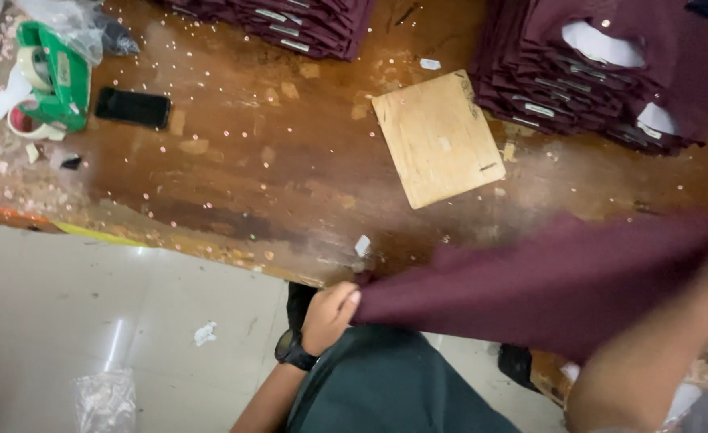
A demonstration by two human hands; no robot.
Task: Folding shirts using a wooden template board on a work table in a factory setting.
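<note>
Nearest the lens, the left hand [331, 314] – a black watch [294, 350] on its wrist – has its fingers pinched shut on one edge of a maroon garment [562, 281] at the worktop's [234, 184] near edge. From that pinch the cloth runs rightward, drawn out across the wood towards the right forearm [651, 361], which is blurred; its hand lies past the frame edge, so I cannot tell how those fingers stand. To spread the cloth well, the pull should probably stay even on both sides and low to the surface, so no crease sets in. Farther back lie a green tape dispenser [53, 76], a black phone [132, 107], a square wooden board [438, 136] – and folded maroon stacks [602, 72].
</note>
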